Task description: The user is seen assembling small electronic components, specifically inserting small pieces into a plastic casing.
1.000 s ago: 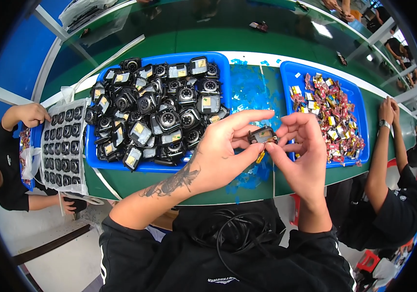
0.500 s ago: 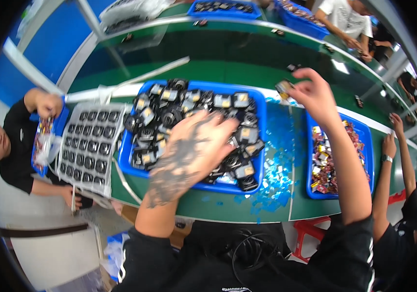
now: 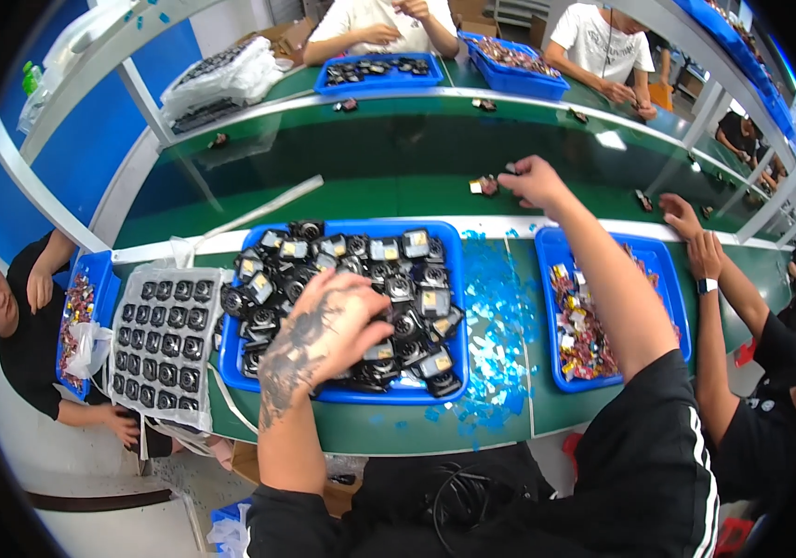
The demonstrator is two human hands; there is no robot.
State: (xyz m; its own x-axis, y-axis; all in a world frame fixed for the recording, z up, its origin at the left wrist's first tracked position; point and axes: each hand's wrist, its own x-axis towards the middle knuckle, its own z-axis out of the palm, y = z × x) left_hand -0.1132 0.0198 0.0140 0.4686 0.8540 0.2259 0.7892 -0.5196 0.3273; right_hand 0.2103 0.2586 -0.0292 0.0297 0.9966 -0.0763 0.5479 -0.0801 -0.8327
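While left hand [image 3: 338,321] sits mid-frame, fingers curled down into black parts [image 3: 361,279] in the blue tray [image 3: 458,307], right hand [image 3: 530,179] upper centre pinches a small part [image 3: 488,185] on the green belt [image 3: 398,158].

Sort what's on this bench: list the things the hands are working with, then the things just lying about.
In use:
left hand in blue tray of black parts
right hand at small part on green belt

Lying about:
blue film scraps
tray of coloured bits
grey grid tray
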